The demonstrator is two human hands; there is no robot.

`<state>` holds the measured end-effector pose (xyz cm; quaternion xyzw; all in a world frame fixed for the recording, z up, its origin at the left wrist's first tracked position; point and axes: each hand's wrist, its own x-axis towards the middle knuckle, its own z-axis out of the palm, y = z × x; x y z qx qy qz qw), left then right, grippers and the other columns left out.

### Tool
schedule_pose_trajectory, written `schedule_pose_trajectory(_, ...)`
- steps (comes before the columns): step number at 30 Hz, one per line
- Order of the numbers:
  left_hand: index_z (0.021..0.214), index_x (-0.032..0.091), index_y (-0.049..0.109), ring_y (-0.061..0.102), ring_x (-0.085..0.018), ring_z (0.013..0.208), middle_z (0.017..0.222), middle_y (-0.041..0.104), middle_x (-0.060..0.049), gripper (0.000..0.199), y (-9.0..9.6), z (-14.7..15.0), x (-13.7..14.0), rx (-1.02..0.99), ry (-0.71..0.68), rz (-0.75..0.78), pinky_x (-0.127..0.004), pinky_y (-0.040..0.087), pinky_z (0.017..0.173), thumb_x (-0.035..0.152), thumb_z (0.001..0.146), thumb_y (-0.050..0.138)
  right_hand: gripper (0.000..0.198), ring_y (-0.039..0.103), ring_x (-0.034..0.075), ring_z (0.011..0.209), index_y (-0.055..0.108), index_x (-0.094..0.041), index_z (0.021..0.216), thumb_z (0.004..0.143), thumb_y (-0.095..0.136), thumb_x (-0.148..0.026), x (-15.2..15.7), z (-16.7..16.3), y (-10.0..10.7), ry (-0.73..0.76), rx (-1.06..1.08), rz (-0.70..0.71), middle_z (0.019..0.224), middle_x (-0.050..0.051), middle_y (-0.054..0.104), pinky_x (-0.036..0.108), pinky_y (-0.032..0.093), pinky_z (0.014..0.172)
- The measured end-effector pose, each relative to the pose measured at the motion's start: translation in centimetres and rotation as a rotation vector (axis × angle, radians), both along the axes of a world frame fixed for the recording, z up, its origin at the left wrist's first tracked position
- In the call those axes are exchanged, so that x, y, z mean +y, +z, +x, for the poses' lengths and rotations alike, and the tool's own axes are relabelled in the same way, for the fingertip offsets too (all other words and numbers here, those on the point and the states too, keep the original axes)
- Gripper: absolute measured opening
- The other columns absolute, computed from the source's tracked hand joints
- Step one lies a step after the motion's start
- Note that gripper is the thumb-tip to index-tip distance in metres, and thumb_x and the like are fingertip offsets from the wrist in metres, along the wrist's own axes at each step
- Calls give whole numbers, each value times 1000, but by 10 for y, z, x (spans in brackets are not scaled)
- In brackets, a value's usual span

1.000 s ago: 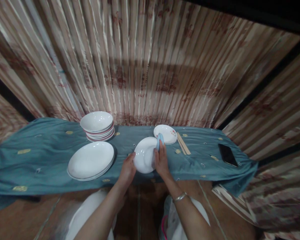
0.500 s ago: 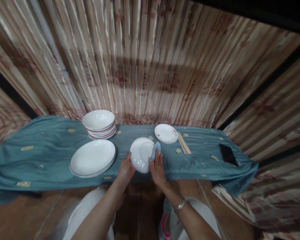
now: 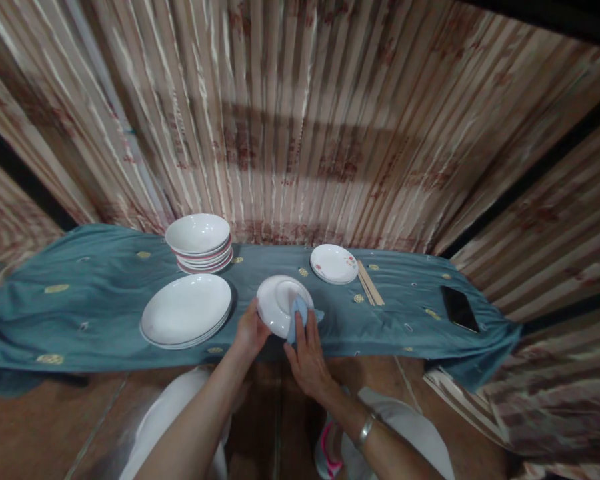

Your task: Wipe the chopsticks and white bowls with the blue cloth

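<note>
White dish (image 3: pixel 273 308), round, no long axis, foot ring facing up; over the bench (image 3: pixel 395 327), between both hands. Left hand (image 3: pixel 253 330): grip clamped on left rim. Right hand (image 3: pixel 309 363): grip closed on blue cloth (image 3: pixel 299 312), against dish's right side.

Near the front edge of the table (image 3: pixel 393 327), the left hand (image 3: pixel 252 329) grips a dish (image 3: pixel 273 301); the right hand (image 3: pixel 307 360) presses a cloth (image 3: pixel 296 320) against it.

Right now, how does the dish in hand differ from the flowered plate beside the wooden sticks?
The dish is gripped by the left hand, while the flowered plate lies flat, untouched. The dish shows its ringed underside; the flowered plate shows its decorated face. Both look mainly white.
</note>
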<state>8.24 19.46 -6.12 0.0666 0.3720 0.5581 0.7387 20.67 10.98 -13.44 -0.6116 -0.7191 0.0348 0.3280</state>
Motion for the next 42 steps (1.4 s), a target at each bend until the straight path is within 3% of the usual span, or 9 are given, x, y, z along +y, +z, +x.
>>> schedule_pose_trajectory(6, 102, 10, 64, 65, -19, 74, 75, 70, -5, 31, -1, 0, 1, 22, -30, 18, -31, 51, 78, 27, 92, 40, 67, 1, 32, 143, 11, -14, 149, 91, 43, -23, -4, -4, 3, 99, -96, 58, 156, 16, 1, 56, 27, 110)
schedule_pose_trajectory(10, 107, 10, 63, 66, -22, 83, 81, 72, -7, 33, -6, -2, 3, 21, -78, 55, -35, 50, 84, 32, 88, 47, 64, 3, 32, 143, 18, -16, 148, 90, 45, -23, -3, -6, 7, 151, -147, 68, 156, 15, 6, 55, 30, 109)
schedule_pose_trajectory(13, 104, 9, 64, 65, -25, 95, 89, 73, -11, 37, -5, -2, 2, 5, -116, 122, -36, 48, 89, 38, 83, 54, 61, 7, 30, 143, 23, -18, 147, 90, 44, -21, 2, -8, 14, 172, -189, 50, 155, 15, 14, 54, 32, 107)
schedule_pose_trajectory(19, 90, 9, 68, 63, -27, 103, 90, 73, -13, 43, 10, 2, -5, 26, -141, 178, -37, 45, 95, 46, 85, 49, 55, 10, 30, 143, 35, -23, 142, 89, 46, -19, 19, -12, 37, 176, -251, 69, 154, 11, 23, 53, 32, 106)
schedule_pose_trajectory(32, 97, 10, 69, 61, -27, 108, 94, 73, -12, 43, 8, 8, -8, 6, -200, 258, -36, 45, 95, 47, 84, 50, 50, 13, 30, 142, 37, -26, 141, 91, 42, -26, 50, -3, 80, -21, -174, 182, 152, 9, 27, 57, 16, 108)
schedule_pose_trajectory(37, 94, 13, 70, 63, -27, 102, 89, 74, -9, 29, -5, 7, -5, 68, -91, 246, -36, 47, 91, 37, 78, 64, 48, 16, 28, 141, 35, -23, 142, 94, 34, -28, 61, 6, 84, -96, -80, 234, 151, 10, 28, 54, 18, 108)
schedule_pose_trajectory(42, 91, 13, 71, 63, -27, 101, 88, 74, -9, 27, -11, 7, -5, 81, -52, 283, -38, 46, 91, 30, 71, 71, 46, 21, 26, 139, 34, -21, 141, 97, 25, -30, 71, 15, 76, -165, 49, 230, 149, 12, 29, 53, 22, 107)
